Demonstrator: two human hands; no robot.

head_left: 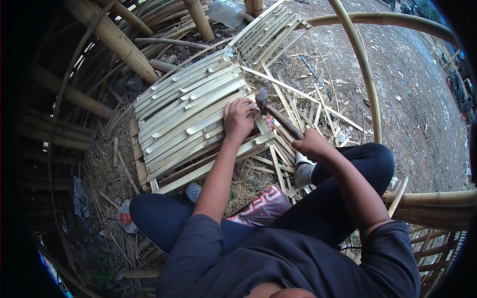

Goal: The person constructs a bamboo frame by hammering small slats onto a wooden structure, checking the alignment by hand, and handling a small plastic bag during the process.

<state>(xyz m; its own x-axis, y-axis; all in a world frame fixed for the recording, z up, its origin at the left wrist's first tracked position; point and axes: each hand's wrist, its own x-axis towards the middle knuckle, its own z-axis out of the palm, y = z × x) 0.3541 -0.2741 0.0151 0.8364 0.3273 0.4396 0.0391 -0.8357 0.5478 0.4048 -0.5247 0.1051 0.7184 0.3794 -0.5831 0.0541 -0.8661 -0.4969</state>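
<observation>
In front of me lies a panel of split bamboo slats [186,116], laid side by side with narrow gaps and joined at the ends. My left hand [238,118] rests on its right edge, fingers curled and pinched together; whatever they may hold is too small to make out. My right hand [312,144] is closed around the wooden handle of a hammer [284,120]. The hammer's dark metal head is just right of my left fingertips, by the slat ends. A single slat [213,165] lies across the panel's near side.
Another slatted bamboo panel [271,32] lies beyond. Loose bamboo strips [318,107] litter the ground at right. A curved bamboo pole [365,74] rises there. Thick bamboo poles [117,42] stand at left. A printed sack [261,206] lies between my legs, and a clear plastic container [227,12] sits far off.
</observation>
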